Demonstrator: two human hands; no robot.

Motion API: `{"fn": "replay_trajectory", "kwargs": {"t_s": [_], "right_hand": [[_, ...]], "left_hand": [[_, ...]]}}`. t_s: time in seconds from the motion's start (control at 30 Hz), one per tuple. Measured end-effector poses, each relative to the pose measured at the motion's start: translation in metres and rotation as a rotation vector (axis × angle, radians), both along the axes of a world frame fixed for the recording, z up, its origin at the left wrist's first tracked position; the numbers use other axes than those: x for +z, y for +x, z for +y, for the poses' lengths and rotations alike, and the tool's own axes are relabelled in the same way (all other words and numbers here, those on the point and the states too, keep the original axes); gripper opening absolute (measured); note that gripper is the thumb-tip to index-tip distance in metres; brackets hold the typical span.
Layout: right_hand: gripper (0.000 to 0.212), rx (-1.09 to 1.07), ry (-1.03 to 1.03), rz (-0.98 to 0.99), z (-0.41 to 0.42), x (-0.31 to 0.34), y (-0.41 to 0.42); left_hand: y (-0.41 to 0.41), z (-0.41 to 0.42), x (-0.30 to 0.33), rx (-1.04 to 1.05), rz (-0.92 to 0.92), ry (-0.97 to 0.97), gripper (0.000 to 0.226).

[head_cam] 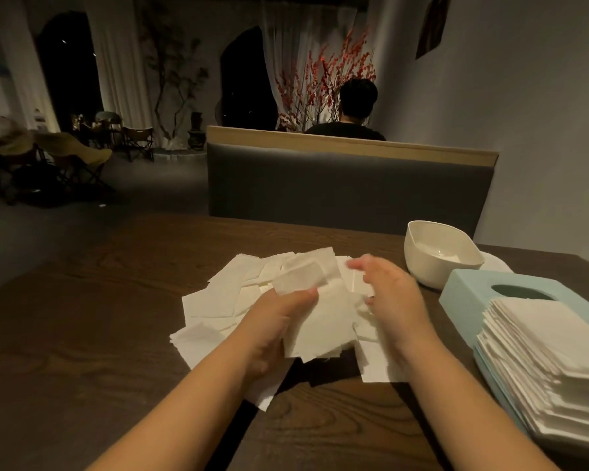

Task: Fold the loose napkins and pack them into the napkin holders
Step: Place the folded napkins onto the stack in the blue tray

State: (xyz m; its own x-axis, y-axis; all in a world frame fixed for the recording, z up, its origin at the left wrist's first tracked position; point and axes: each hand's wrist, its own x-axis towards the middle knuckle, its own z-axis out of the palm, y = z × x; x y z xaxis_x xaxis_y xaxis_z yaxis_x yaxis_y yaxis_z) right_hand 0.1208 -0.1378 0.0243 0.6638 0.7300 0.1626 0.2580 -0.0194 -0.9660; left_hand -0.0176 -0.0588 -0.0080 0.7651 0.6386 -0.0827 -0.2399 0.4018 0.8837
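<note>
Both hands work at frame centre over the loose napkins [218, 300] strewn on the table [82, 334]. Left hand [279, 321] pinches a small bundle of napkins [320, 321], thumb on top. Right hand [391, 294] arches with relaxed fingers, touching the napkins. Folded stack [551, 348] and blue holder [473, 287] sit at right.

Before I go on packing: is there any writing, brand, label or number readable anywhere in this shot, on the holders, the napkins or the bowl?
None readable.
Light blue napkin holder: plain top and side, no print in view.
White bowl: no mark visible.
Loose napkins and the napkin stack: plain white.
Dark wall hanging at top right: too dim and blurred to tell if it bears any text.
</note>
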Motion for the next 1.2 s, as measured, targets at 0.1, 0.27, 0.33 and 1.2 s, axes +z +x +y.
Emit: {"fn": "replay_trajectory", "kwargs": {"t_s": [0.1, 0.27, 0.33, 1.2], "right_hand": [[0.035, -0.033, -0.046, 0.175, -0.006, 0.005, 0.015], [0.054, 0.455, -0.301, 0.718, -0.012, 0.003, 0.007], [0.043, 0.491, -0.196, 0.766, -0.011, 0.004, 0.002], [0.02, 0.16, 0.013, -0.068, -0.104, -0.03, -0.002]], "left_hand": [[-0.009, 0.008, 0.007, -0.049, -0.098, -0.108, 0.051], [-0.011, 0.01, 0.004, -0.131, -0.221, -0.143, 0.097], [-0.01, 0.006, 0.006, -0.109, -0.188, -0.127, 0.079], [-0.029, -0.065, -0.006, 0.135, 0.246, 0.741, 0.042]]}}
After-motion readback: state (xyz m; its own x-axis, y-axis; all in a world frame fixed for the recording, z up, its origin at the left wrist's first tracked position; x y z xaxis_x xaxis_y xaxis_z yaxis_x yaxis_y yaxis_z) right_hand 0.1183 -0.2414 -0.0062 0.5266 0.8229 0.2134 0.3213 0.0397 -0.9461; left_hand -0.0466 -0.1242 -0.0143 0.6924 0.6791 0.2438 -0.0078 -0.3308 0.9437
